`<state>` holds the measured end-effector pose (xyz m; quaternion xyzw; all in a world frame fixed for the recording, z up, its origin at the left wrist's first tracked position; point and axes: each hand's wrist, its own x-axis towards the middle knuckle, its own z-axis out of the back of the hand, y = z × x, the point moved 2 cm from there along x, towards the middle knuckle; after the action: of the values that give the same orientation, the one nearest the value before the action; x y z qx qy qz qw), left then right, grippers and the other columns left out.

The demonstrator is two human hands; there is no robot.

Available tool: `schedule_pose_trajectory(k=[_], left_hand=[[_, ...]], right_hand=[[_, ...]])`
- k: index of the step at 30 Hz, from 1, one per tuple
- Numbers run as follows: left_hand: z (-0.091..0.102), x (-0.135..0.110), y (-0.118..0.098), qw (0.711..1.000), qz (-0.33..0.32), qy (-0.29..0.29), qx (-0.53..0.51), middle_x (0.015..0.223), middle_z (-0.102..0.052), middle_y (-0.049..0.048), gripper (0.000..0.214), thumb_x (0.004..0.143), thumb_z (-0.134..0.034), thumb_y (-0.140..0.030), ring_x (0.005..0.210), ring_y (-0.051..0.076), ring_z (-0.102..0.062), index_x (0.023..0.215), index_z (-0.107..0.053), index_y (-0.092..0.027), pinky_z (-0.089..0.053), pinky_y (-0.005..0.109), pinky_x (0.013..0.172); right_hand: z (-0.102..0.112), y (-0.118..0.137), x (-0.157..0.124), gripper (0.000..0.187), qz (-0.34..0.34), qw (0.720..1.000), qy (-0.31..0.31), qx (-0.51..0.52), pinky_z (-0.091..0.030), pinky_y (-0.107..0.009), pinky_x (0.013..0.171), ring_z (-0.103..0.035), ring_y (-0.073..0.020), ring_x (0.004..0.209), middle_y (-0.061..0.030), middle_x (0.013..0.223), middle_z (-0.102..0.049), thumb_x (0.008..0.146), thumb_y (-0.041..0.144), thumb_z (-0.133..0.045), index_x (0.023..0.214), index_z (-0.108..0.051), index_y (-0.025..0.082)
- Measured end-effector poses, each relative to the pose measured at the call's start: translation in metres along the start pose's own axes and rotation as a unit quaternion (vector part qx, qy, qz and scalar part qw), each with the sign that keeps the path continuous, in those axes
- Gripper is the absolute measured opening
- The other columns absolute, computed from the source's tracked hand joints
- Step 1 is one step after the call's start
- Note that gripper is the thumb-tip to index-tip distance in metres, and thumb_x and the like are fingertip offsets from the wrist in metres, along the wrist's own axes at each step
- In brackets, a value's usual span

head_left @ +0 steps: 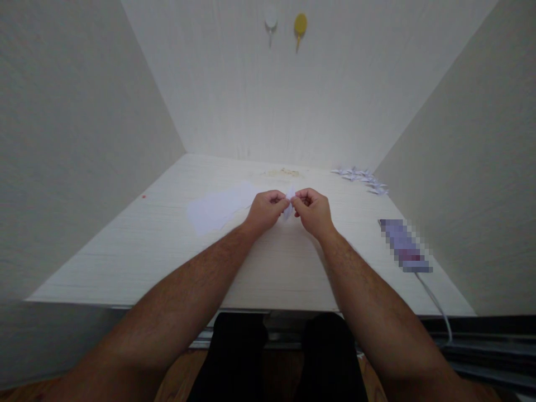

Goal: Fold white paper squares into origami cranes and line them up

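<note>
Between my two hands is a small folded piece of white paper [288, 211], narrow and pointed at its lower end. My left hand [268, 210] pinches its left side between thumb and fingers. From the other side, my right hand [310, 210] pinches it too, with the fingertips of both hands close together. The hands partly cover the paper, so its full shape is hidden. Flat white paper sheets [218, 206] lie on the table just left of my left hand.
Several small folded white paper pieces [362, 177] sit at the back right corner. A pixelated phone-like device [404, 245] with a white cable [438, 307] lies at the right edge of the table [276, 268]. Panels enclose the back and sides. White [271, 19] and yellow [300, 23] hooks are on the back wall.
</note>
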<state>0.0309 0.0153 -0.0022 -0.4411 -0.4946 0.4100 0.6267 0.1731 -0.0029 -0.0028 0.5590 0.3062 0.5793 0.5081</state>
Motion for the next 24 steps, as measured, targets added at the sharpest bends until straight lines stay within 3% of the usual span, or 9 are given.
schedule_pose_trajectory(k=[4, 12, 24], left_hand=[[0.000, 0.000, 0.000, 1.000, 0.007, -0.011, -0.019, 0.052, -0.057, -0.0024, 0.016, 0.068, -0.068, -0.029, 0.048, 0.008, -0.047, 0.063, -0.064, -0.015, -0.037, 0.022, 0.049], [0.002, 0.003, 0.005, 0.998, 0.046, 0.008, -0.047, 0.048, -0.054, -0.0022, 0.015, 0.067, -0.068, -0.026, 0.045, 0.008, -0.044, 0.059, -0.062, -0.015, -0.032, 0.022, 0.045], [0.001, 0.005, 0.009, 0.992, 0.083, 0.025, -0.088, 0.049, -0.057, -0.0008, 0.009, 0.065, -0.067, -0.021, 0.041, 0.008, -0.046, 0.067, -0.060, -0.016, -0.033, 0.022, 0.042]], right_hand=[[0.001, -0.003, 0.001, 0.020, 0.000, 1.000, 0.004, -0.003, -0.047, -0.024, 0.051, -0.055, -0.0104, 0.056, 0.0006, 0.068, -0.064, 0.070, 0.032, -0.069, 0.081, -0.063, 0.017], [0.002, -0.001, 0.002, 0.020, -0.061, 0.995, 0.040, 0.071, -0.043, -0.023, 0.045, -0.054, -0.0098, 0.045, 0.0039, 0.056, -0.061, 0.065, 0.030, -0.071, 0.077, -0.060, 0.017], [0.003, -0.003, 0.003, 0.020, -0.031, 0.994, 0.047, 0.091, -0.044, -0.023, 0.045, -0.053, -0.0091, 0.044, 0.0079, 0.054, -0.058, 0.067, 0.029, -0.070, 0.077, -0.055, 0.021]])
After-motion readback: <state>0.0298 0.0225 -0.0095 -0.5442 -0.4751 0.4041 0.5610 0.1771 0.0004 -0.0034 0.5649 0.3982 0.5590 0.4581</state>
